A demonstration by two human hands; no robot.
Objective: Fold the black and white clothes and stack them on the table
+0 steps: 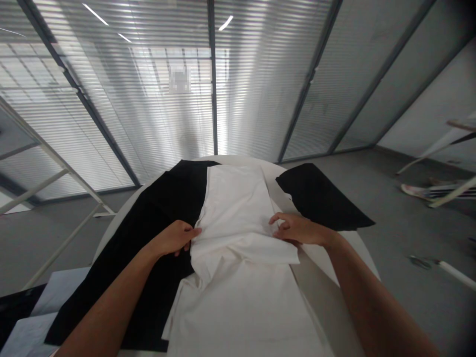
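A white garment (238, 198) lies lengthwise over the round table, with its middle bunched into cross folds and its lower part stretching toward me. At its left edge, the thumb and fingers of my left hand (182, 235) pinch the fabric. My right hand (293, 229) grips the opposite edge at about the same height, fingers curled and the index finger partly raised. Beneath and left of the white garment spreads a black garment (148, 213). Another black piece of cloth (322, 196) lies flat beyond my right hand, its corner overhanging the table edge.
The white round table (241, 159) stands before a glass partition with blinds (253, 84). A pale metal frame (55, 153) rises at the left. Folded light cloths (59, 287) sit at lower left. Scissors (422, 262) appear to lie on the floor at right, near furniture legs.
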